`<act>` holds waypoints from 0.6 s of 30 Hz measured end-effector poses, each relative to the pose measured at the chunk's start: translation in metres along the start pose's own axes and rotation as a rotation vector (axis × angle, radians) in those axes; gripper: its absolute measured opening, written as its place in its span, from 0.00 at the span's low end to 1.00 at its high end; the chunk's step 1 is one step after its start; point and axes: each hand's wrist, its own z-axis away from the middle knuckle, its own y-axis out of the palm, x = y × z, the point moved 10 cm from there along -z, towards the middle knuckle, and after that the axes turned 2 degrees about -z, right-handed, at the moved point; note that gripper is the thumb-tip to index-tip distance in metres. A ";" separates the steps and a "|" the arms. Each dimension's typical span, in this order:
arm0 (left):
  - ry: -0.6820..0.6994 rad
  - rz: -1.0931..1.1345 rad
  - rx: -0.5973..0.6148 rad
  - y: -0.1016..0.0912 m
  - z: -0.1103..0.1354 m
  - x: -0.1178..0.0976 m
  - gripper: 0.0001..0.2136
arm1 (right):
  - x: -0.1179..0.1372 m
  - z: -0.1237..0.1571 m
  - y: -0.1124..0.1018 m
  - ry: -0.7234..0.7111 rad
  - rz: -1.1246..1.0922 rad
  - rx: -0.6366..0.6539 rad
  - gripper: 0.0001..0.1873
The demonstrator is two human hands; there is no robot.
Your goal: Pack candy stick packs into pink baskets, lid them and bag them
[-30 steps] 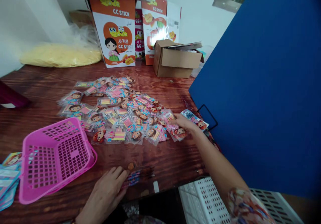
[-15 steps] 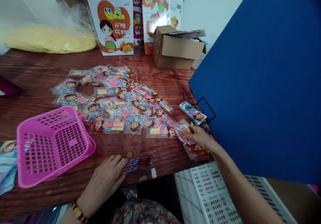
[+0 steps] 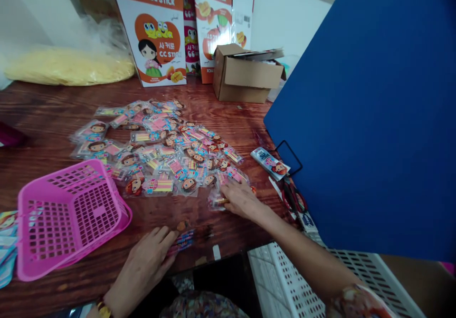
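At the far left, we note printed cards lying against the pink basket. A sleeve catching the basket could push the cards out of line.

The left hand is nearly closed, fingers and thumb drawn in around the left end of a packet stack near the front edge of the worktop. If this grip loosens, we judge that the slick wrappers could fan out or drop over the edge.

Behind both hands lies the loose packet pile. The clear films overlap, so a pull on one packet could drag its neighbours.

The right hand is partly open, fingers curved down over a clear packet at the pile's near right end; we cannot tell whether it is pinched. A shallow hold could let it slip.

Farther right, we see red-handled scissors near the right forearm. A wide swing could knock them into the white crate below.
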 end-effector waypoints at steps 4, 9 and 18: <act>0.009 0.006 0.001 -0.001 -0.001 0.000 0.12 | -0.082 0.002 -0.009 0.291 -0.263 0.087 0.18; 0.001 0.013 0.007 -0.001 -0.001 -0.001 0.13 | -0.104 0.005 -0.005 0.261 -0.310 0.252 0.17; 0.002 0.006 0.080 -0.003 -0.003 -0.003 0.11 | -0.011 0.079 0.007 0.011 -0.202 0.373 0.07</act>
